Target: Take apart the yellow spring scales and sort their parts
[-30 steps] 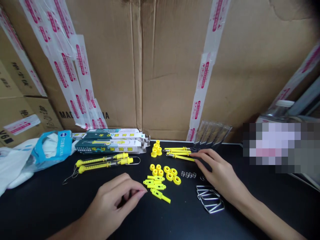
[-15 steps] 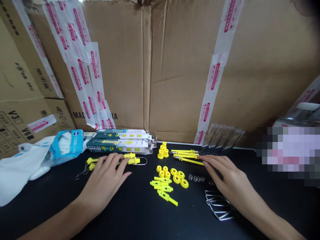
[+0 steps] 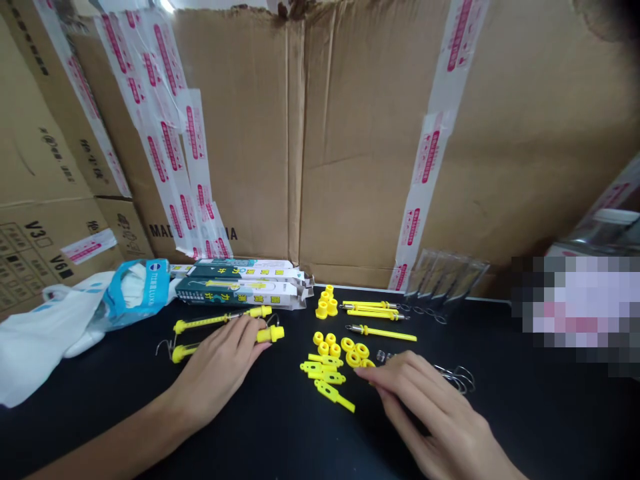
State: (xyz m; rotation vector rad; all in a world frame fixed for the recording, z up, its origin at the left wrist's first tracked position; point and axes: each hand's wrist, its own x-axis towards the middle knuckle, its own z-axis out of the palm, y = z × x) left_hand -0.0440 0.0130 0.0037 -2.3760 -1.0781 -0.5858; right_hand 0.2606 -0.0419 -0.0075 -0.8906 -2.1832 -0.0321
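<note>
My left hand (image 3: 227, 363) is closed over the nearer of two yellow spring scales (image 3: 277, 333), its yellow end and a wire hook sticking out past my fingers. The other spring scale (image 3: 203, 323) lies just behind it. My right hand (image 3: 433, 413) reaches to the yellow rings (image 3: 357, 350), with thumb and index finger around the nearest one, which they partly cover. Beside the rings are small yellow caps (image 3: 327, 343) and flat yellow pieces with stems (image 3: 327, 378). Small coil springs (image 3: 381, 357) and wire hooks (image 3: 463, 379) are partly hidden by this hand.
Yellow rods with metal springs (image 3: 383, 333) and larger yellow caps (image 3: 327, 305) lie farther back. Printed boxes (image 3: 240, 293) and a blue tissue pack (image 3: 150, 287) stand left. Clear plastic tubes (image 3: 445, 277) lean on the cardboard wall (image 3: 350, 167).
My right hand has left the yellow rods and come nearer, to the rings. One rod now lies apart from the others. My left hand has drawn the front spring scale nearer, apart from the rear one.
</note>
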